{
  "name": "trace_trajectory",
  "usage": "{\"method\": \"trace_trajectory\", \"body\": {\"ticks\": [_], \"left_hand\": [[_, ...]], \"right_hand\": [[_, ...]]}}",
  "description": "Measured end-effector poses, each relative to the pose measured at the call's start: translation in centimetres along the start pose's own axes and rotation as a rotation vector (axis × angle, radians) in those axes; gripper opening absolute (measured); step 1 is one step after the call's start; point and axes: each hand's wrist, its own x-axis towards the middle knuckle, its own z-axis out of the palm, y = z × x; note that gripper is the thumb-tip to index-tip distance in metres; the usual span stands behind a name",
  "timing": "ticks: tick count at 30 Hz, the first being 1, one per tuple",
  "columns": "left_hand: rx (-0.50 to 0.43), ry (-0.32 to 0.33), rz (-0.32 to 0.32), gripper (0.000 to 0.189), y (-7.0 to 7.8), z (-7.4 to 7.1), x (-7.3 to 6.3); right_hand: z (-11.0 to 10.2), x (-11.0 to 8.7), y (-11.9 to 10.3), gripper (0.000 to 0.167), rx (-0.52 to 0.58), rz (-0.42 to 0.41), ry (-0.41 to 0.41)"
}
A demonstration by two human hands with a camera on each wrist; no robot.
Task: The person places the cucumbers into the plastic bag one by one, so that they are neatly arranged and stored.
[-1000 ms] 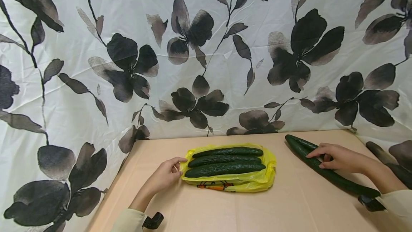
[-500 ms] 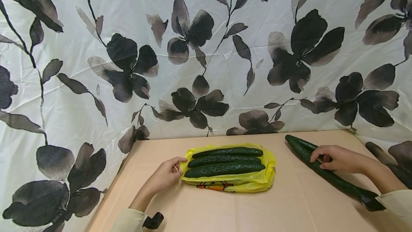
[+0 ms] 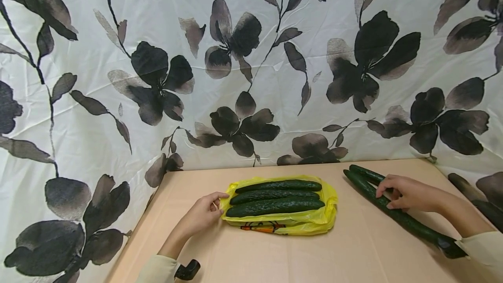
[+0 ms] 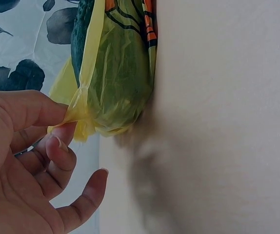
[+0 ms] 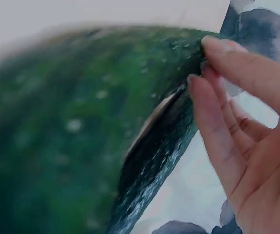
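Three dark green cucumbers (image 3: 275, 206) lie side by side in a yellow plastic bag (image 3: 306, 226) in the middle of the table. My left hand (image 3: 201, 213) pinches the bag's left edge between thumb and finger; the left wrist view shows the gathered plastic (image 4: 79, 113) there. On the right, two long cucumbers lie at a slant, close together. My right hand (image 3: 412, 193) pinches the nearer cucumber (image 3: 412, 224) with its fingertips. The other cucumber (image 3: 367, 172) lies behind it, mostly hidden by the hand and arm. A gap between them shows in the right wrist view.
A peach-coloured table (image 3: 251, 261) carries everything. Behind it and at its sides hangs a white cloth (image 3: 298, 112) printed with dark flowers. A black wrist device (image 3: 187, 270) sits at the left sleeve.
My right fingers have shifted along the nearer cucumber, and its far end has moved left, parting from the other cucumber's tip. My left hand and the bag have stayed in place.
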Motion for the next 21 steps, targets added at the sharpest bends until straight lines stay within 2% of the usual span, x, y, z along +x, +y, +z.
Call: {"method": "trace_trajectory", "body": {"ticks": [5, 8, 17, 21], "left_hand": [[0.004, 0.0, 0.004, 0.044, -0.1, 0.0, 0.0], [0.005, -0.002, 0.003, 0.044, -0.1, 0.0, 0.0], [-0.005, -0.011, 0.001, 0.044, -0.2, 0.0, -0.1], [-0.003, -0.012, 0.005, 0.044, -0.1, -0.1, -0.1]], "right_hand": [[0.3, 0.2, -0.4, 0.026, 0.072, 0.026, -0.051], [0.5, 0.3, -0.4, 0.025, 0.104, 0.014, -0.089], [1.2, 0.8, -0.5, 0.025, -0.035, -0.088, -0.122], [1.3, 0.9, -0.8, 0.026, -0.059, -0.076, -0.125]]}}
